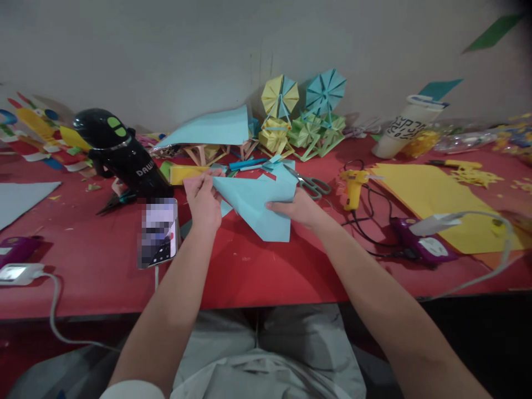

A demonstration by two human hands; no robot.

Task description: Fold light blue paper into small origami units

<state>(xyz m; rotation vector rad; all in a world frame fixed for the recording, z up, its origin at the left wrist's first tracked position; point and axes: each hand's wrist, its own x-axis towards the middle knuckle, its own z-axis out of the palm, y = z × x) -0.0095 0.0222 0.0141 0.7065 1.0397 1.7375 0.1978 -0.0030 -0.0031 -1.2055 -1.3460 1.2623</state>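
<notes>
Over the red tabletop (245, 277), we hold blue paper (253, 202), its long axis running toward four o'clock from our left grip (205, 202), pinching the tip, while our right grip (301, 208) clasps the wider end.

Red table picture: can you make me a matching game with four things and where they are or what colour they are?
Things:
1. Light blue paper
2. Glue gun
3. Bottle
4. Scissors

Places and colours:
A. mostly black
B. just beyond the right hand
C. held by the right hand and the left hand
D. yellow

Right pairs: 1-C, 2-D, 3-A, 4-B.
</notes>
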